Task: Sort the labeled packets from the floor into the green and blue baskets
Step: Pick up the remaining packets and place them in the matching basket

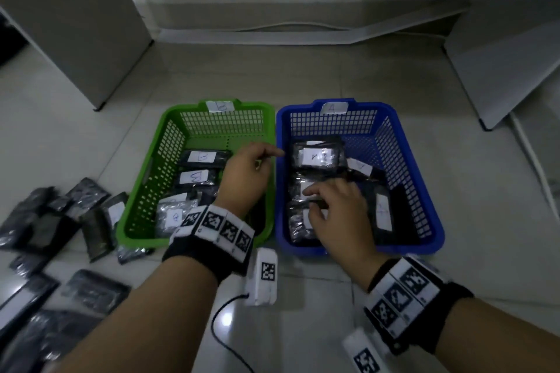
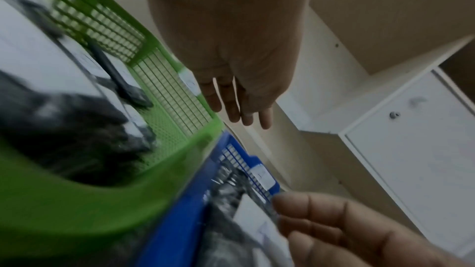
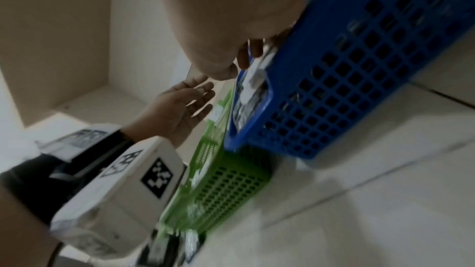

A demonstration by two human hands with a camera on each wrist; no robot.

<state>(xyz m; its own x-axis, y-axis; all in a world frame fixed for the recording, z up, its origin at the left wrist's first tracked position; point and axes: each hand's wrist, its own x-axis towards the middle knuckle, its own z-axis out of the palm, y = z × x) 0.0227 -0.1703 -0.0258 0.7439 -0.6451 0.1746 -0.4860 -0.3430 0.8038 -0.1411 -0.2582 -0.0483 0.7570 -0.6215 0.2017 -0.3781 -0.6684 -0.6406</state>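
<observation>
The green basket [image 1: 142, 179], tagged B, stands beside the blue basket [image 1: 415, 172], tagged A. Dark packets with white B labels [image 1: 201, 157] lie in the green one, and packets labelled A [image 1: 318, 156] lie in the blue one. My left hand [image 1: 269, 157] hovers over the right side of the green basket with its fingers straight [image 2: 239, 109] and nothing in it. Over the blue basket, my right hand [image 1: 312, 203] lies with spread fingers [image 2: 321, 230] on the packets there. Several more packets [image 1: 60, 215] are scattered on the floor at the left.
A white cabinet [image 1: 75, 24] stands at the back left, and another white cabinet with a door [image 1: 500, 70] at the right. A black cable [image 1: 218, 327] runs from my left wrist camera across the tiled floor. More packets [image 1: 91, 291] lie at the lower left.
</observation>
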